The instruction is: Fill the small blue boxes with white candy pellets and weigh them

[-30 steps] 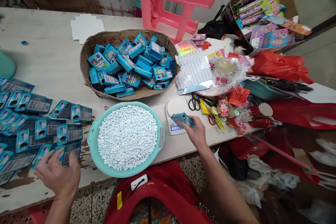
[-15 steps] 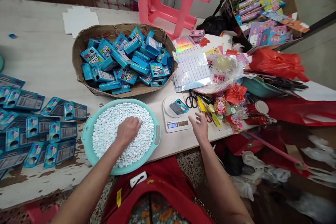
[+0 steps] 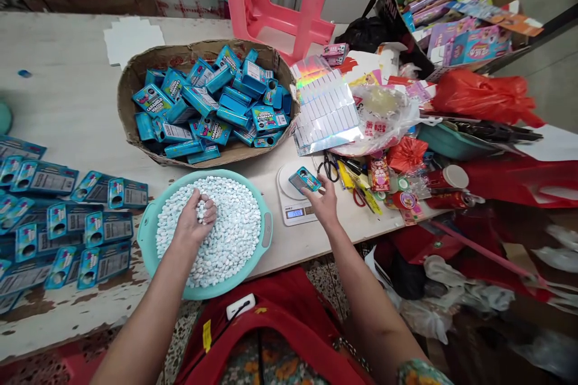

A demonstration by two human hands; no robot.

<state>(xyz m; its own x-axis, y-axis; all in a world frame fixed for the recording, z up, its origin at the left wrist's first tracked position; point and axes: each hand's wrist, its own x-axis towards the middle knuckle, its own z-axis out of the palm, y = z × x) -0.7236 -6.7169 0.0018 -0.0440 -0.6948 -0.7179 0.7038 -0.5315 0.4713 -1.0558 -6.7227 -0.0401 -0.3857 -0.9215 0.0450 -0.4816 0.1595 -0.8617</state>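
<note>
My left hand is cupped closed around a small heap of white candies, just above the turquoise basin. Loose white candies fill most of that basin. To the right, a blue candy box is on the white kitchen scale, whose display is lit. My right hand has thumb and fingers on the right end of this box, gripping it; whether the box is lifted off the plate I cannot tell.
Behind the basin is a cardboard box of blue candy boxes. More blue boxes stand in rows at left. Black scissors, pens and bags crowd the right. A pink stool is at the back.
My left hand has come up from the candies with some in its grip, turning and moving left. My right hand has moved left from beside the scale and taken hold of the blue box.
</note>
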